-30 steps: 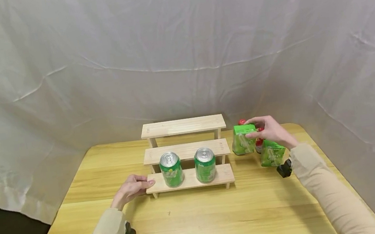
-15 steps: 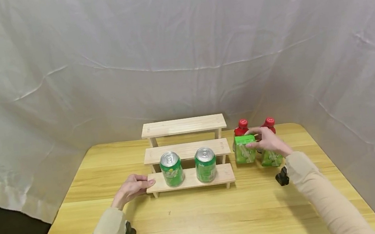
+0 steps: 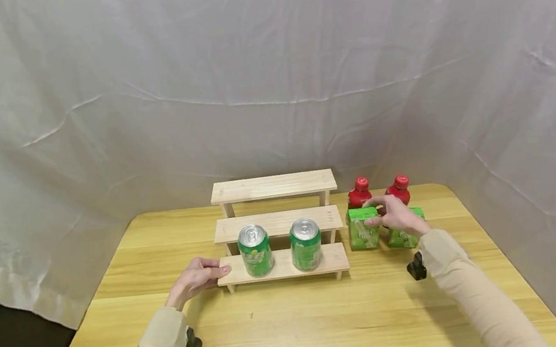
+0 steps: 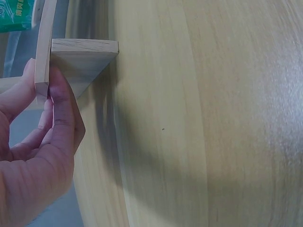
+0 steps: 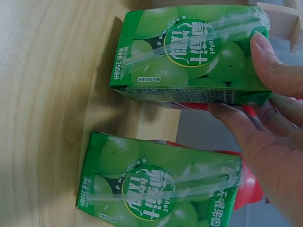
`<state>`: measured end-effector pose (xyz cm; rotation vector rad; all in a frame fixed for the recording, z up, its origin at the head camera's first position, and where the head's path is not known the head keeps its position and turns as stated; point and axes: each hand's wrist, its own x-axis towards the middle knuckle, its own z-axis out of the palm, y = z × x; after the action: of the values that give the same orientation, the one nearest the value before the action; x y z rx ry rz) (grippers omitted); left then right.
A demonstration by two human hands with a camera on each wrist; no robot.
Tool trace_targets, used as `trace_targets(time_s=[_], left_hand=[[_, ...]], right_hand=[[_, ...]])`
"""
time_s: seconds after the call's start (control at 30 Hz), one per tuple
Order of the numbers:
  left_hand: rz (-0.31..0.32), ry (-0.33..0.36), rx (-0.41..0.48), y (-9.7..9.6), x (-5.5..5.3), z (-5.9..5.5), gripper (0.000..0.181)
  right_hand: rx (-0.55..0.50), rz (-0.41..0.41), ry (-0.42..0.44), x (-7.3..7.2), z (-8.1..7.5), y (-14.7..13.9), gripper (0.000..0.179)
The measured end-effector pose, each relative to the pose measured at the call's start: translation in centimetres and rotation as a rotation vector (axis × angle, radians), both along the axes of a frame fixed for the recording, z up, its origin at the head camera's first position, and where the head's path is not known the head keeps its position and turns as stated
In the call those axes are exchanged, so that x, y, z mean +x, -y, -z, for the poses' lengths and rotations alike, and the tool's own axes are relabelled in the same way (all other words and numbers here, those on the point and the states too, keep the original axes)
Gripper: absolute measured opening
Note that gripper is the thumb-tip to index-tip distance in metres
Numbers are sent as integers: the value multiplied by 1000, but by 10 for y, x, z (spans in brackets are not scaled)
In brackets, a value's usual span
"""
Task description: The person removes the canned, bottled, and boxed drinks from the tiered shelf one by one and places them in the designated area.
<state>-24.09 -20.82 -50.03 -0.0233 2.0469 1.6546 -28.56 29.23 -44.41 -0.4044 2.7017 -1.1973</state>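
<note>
My left hand (image 3: 198, 278) pinches the left end of the lowest step of a three-tier wooden display stand (image 3: 281, 261). In the left wrist view, thumb and fingers lie on either face of that board (image 4: 43, 52). At the right of the stand, my right hand (image 3: 396, 216) grips the upper part of a green grape juice carton (image 5: 189, 71), thumb on the front and fingers along the side. The carton stands upright, its straw taped across the front. A matching juice carton (image 5: 156, 182) is beside it, partly behind my hand in the head view.
Two green soda cans, one left (image 3: 256, 253) and one right (image 3: 306, 246), stand on the lowest step. Behind the cartons are two red-capped bottles, one left (image 3: 360, 194) and one right (image 3: 399, 192). Grey curtain (image 3: 265, 80) surrounds the wooden table (image 3: 290, 338).
My right hand has brought the juice carton down and toward me, level with the other carton. Both red bottle caps now show fully. My left hand stays on the step.
</note>
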Motion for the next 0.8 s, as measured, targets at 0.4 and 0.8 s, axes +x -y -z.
trace_targets(time_s=[0.4,0.8], left_hand=[[-35,5,-21,-2,1,1,42],[-25,4,-19,-1,2,0,50]], right_hand=[[-12,5,41,1,0,-2,44],[-159,27,15,8,-7,-5,43]])
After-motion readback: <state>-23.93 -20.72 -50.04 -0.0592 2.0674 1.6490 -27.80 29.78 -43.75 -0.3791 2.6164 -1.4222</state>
